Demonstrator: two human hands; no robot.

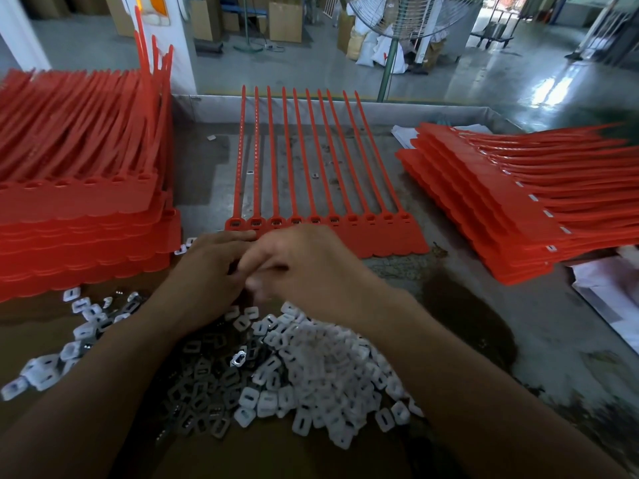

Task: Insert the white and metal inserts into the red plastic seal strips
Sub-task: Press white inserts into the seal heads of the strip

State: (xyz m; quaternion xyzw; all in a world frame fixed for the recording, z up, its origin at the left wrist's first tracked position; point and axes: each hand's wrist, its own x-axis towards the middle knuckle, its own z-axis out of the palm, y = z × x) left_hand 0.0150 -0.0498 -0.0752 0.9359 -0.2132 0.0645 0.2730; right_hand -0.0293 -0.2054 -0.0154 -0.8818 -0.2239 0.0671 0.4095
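A red sheet of joined seal strips (pixel 380 236) lies flat in the middle of the table, tails pointing away from me. Several of its left sockets hold inserts; the right ones look hollow. A heap of white inserts (pixel 332 368) and grey metal inserts (pixel 204 392) lies in front of me. My left hand (pixel 207 274) and my right hand (pixel 304 267) meet above the heap, just short of the sheet's near edge, fingers curled together. What they pinch is hidden and blurred.
A tall stack of red strip sheets (pixel 79 209) stands at the left, another fanned stack (pixel 511 209) at the right. White paper (pixel 608 299) lies at the right edge. A fan pole (pixel 389 63) rises behind the table's far rim.
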